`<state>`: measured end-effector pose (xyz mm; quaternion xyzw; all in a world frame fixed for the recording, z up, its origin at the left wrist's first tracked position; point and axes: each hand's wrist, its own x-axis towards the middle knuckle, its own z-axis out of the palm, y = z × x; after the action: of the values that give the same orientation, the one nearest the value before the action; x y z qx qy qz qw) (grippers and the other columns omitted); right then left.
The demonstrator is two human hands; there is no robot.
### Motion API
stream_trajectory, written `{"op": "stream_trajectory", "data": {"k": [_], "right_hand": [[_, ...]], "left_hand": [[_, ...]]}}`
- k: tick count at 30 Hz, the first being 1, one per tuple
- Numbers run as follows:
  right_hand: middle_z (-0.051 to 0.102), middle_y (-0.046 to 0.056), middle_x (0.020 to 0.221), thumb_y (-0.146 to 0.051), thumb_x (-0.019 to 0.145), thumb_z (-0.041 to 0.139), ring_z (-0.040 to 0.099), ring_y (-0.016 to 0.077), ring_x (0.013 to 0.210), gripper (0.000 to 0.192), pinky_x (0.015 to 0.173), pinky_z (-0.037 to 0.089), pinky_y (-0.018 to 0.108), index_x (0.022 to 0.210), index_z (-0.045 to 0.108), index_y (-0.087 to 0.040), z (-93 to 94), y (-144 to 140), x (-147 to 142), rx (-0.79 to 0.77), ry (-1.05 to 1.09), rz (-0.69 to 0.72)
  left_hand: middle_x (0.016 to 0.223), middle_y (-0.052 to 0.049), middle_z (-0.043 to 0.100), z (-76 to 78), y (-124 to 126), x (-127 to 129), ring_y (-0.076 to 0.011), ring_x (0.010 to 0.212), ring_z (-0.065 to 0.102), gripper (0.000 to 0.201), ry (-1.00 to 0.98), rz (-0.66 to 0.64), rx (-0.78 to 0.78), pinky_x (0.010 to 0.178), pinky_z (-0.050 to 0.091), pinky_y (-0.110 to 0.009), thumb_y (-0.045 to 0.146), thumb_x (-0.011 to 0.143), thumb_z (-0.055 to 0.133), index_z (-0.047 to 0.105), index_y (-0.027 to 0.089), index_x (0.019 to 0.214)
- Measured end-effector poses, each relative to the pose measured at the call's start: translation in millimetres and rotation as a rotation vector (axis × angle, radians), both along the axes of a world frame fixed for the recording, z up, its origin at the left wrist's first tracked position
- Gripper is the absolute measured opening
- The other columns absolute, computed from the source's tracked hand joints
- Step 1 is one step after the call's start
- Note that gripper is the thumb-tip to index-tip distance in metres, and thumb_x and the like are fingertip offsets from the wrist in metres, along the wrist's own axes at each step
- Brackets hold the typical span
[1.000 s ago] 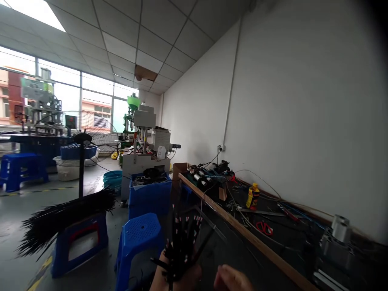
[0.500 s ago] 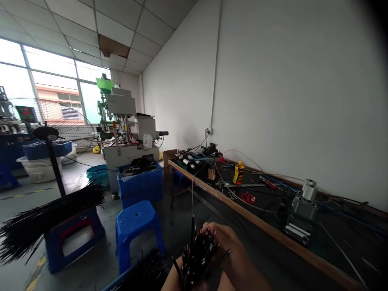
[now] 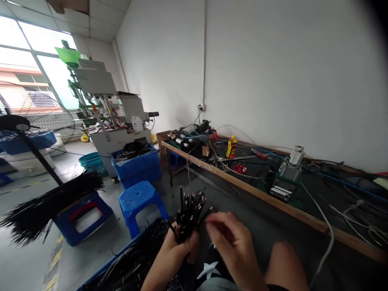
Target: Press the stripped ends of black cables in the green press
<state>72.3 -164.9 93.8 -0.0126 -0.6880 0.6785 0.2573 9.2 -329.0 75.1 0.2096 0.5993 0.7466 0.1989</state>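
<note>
My left hand [image 3: 178, 252] grips a bundle of black cables [image 3: 189, 212] upright, their stripped coloured ends pointing up. My right hand [image 3: 232, 242] hovers just right of the bundle, fingers curled near the cable tips, blurred by motion; whether it touches a cable I cannot tell. Below my left hand a blue bin [image 3: 121, 264] holds more loose black cables.
A long workbench [image 3: 242, 188] runs along the white wall with red scissors [image 3: 239, 168], a yellow bottle [image 3: 232, 146], a small metal machine [image 3: 287, 173] and wires. Blue stools [image 3: 138, 200], a blue crate [image 3: 138, 167], a sheaf of black cables [image 3: 48, 200] and a floor fan stand left.
The view has swung down and right, showing more of the bench. My right hand has come off the bundle's side and now sits beside the tips; the left hand keeps its grip.
</note>
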Motion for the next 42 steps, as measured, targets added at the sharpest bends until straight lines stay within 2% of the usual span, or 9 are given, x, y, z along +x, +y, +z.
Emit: {"op": "stream_trajectory", "data": {"k": [2, 6, 11, 17, 23, 29, 32, 37, 42], "right_hand": [[0.069, 0.001, 0.07, -0.043, 0.102, 0.076, 0.063, 0.0141, 0.059, 0.024, 0.054, 0.05, 0.022, 0.104, 0.083, -0.02, 10.1, -9, 10, 0.173, 0.071, 0.024], [0.067, -0.004, 0.066, -0.029, 0.103, 0.074, 0.062, 0.0094, 0.051, 0.011, 0.051, 0.049, 0.017, 0.096, 0.07, -0.022, 27.8, -17, 17, 0.237, 0.243, -0.163], [0.073, -0.001, 0.073, -0.017, 0.102, 0.072, 0.071, 0.0123, 0.064, 0.014, 0.063, 0.057, 0.02, 0.112, 0.081, -0.019, 33.6, -12, 17, 0.505, 0.324, -0.12], [0.075, -0.003, 0.075, -0.021, 0.103, 0.074, 0.073, 0.0111, 0.056, 0.005, 0.051, 0.055, 0.016, 0.106, 0.07, -0.02, 26.1, -14, 18, 0.315, 0.268, -0.12], [0.072, -0.001, 0.082, -0.007, 0.102, 0.068, 0.068, 0.0104, 0.065, 0.02, 0.061, 0.056, 0.02, 0.115, 0.077, -0.021, 18.1, -10, 20, 0.42, 0.382, -0.11], [0.07, 0.001, 0.085, -0.007, 0.102, 0.069, 0.067, 0.0113, 0.067, 0.027, 0.062, 0.058, 0.02, 0.125, 0.078, -0.019, 19.6, -8, 19, 0.462, 0.375, -0.107], [0.068, 0.0, 0.078, -0.013, 0.102, 0.069, 0.067, 0.0126, 0.065, 0.019, 0.059, 0.055, 0.021, 0.117, 0.079, -0.018, 23.0, -7, 21, 0.494, 0.305, -0.107], [0.072, -0.002, 0.074, -0.022, 0.104, 0.064, 0.071, 0.0135, 0.057, 0.006, 0.051, 0.052, 0.021, 0.106, 0.069, -0.02, 31.2, 1, 30, 0.275, 0.007, 0.102], [0.071, 0.0, 0.063, -0.025, 0.107, 0.061, 0.066, 0.0136, 0.056, 0.022, 0.049, 0.042, 0.022, 0.087, 0.071, -0.021, 43.1, 9, 34, 0.445, -0.033, 0.145]], "left_hand": [[0.049, 0.001, 0.049, 6.5, -2, 2, -0.0113, 0.048, 0.044, 0.07, -0.019, -0.027, 0.02, 0.052, 0.03, -0.027, 0.079, 0.083, 0.084, 0.058, 0.019, 0.059], [0.051, 0.001, 0.048, 16.2, -2, 8, -0.0118, 0.051, 0.044, 0.069, -0.022, -0.06, 0.07, 0.056, 0.032, -0.029, 0.076, 0.086, 0.084, 0.059, 0.019, 0.057], [0.053, 0.0, 0.049, 17.3, -2, 15, -0.0138, 0.054, 0.045, 0.067, -0.085, -0.1, 0.069, 0.059, 0.034, -0.031, 0.078, 0.082, 0.086, 0.062, 0.019, 0.06], [0.053, 0.001, 0.049, 11.2, -1, 16, -0.0131, 0.052, 0.045, 0.066, -0.116, -0.16, 0.094, 0.056, 0.036, -0.03, 0.078, 0.081, 0.087, 0.066, 0.018, 0.064], [0.052, 0.001, 0.049, -1.5, 4, 11, -0.013, 0.052, 0.048, 0.061, -0.049, -0.228, 0.171, 0.055, 0.039, -0.028, 0.071, 0.091, 0.082, 0.066, 0.017, 0.067], [0.052, 0.001, 0.051, 4.1, 6, 14, -0.0123, 0.052, 0.052, 0.064, -0.087, -0.224, 0.127, 0.055, 0.045, -0.026, 0.075, 0.085, 0.085, 0.064, 0.017, 0.067], [0.055, 0.001, 0.053, 7.1, 8, 14, -0.0113, 0.052, 0.052, 0.062, -0.096, -0.225, 0.119, 0.055, 0.046, -0.025, 0.073, 0.085, 0.087, 0.066, 0.017, 0.07], [0.055, 0.002, 0.055, 4.8, 11, 15, -0.0104, 0.051, 0.053, 0.058, -0.101, -0.209, 0.123, 0.054, 0.047, -0.023, 0.069, 0.086, 0.088, 0.065, 0.017, 0.073], [0.054, 0.002, 0.054, 2.7, 11, 14, -0.0114, 0.052, 0.052, 0.059, -0.082, -0.253, 0.109, 0.055, 0.047, -0.024, 0.069, 0.089, 0.085, 0.062, 0.018, 0.07]]}}
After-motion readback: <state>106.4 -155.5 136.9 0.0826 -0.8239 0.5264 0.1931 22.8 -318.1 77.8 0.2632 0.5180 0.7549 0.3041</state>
